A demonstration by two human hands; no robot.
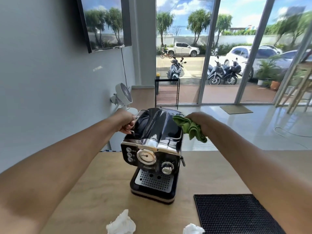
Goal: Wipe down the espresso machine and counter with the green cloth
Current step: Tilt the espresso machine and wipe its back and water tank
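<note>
1. Espresso machine (152,149), head view: it stands on the wooden counter (94,186), roughly centred, its front with the gauge and knobs turned toward the person. Its shiny top runs away from the camera, so its long axis goes front to back.

2. Left hand (125,123), same view: it is closed around the thin metal rail (133,126) along the machine's left top edge, fingers curled under it. It seems to be steadying the machine rather than cleaning.

3. Right hand (196,120), same view: it is bunched tightly around the green cloth (190,128), which hangs in folds below the palm. The cloth sits just beside the machine's right top edge, touching or almost touching it; motion blur there makes it hard to say which.

4. The key relation: the machine's top lies to the left of the cloth hand and slightly below it. The right hand is the one with the cloth, so the coming stroke probably goes leftward across the top or downward along the right side panel.

5. Counter, same view: two crumpled white tissues (121,222) lie near the front edge, and a black rubber mat (236,215) sits to the right of the machine. All three are well apart from both hands.

6. Judgement on progress: the work is on the machine now, and the counter looks not yet wiped.
</note>
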